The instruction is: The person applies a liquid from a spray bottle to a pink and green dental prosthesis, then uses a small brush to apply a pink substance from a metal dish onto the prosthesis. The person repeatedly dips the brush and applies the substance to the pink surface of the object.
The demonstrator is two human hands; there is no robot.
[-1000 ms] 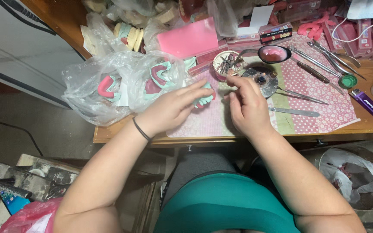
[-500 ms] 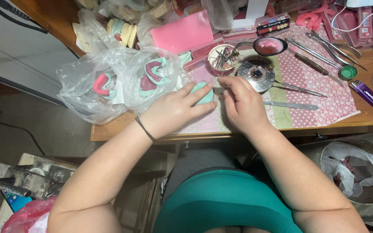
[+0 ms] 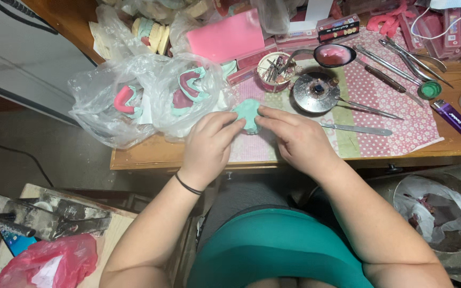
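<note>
Over the patterned mat, left hand [image 3: 207, 146] and right hand [image 3: 296, 140] pinch a green plaster cast [image 3: 248, 112], fingers clamped on it. Beside them, clear bags [image 3: 150, 101] hold what look like pink-and-green casts; a small cup [image 3: 275, 68] holds metal bits.

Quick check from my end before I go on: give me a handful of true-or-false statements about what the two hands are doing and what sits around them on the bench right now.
1. Both hands hold the pale green lump between them. True.
2. The left hand wears a thin black band at the wrist. True.
3. The metal spatula is gripped in the right hand. False: it lies on the patterned mat, apart from that hand.
4. The clear plastic bags lie left of the hands. True.
5. The purple lighter lies inside the round metal dish. False: it lies on the wooden bench at the far right.
</note>
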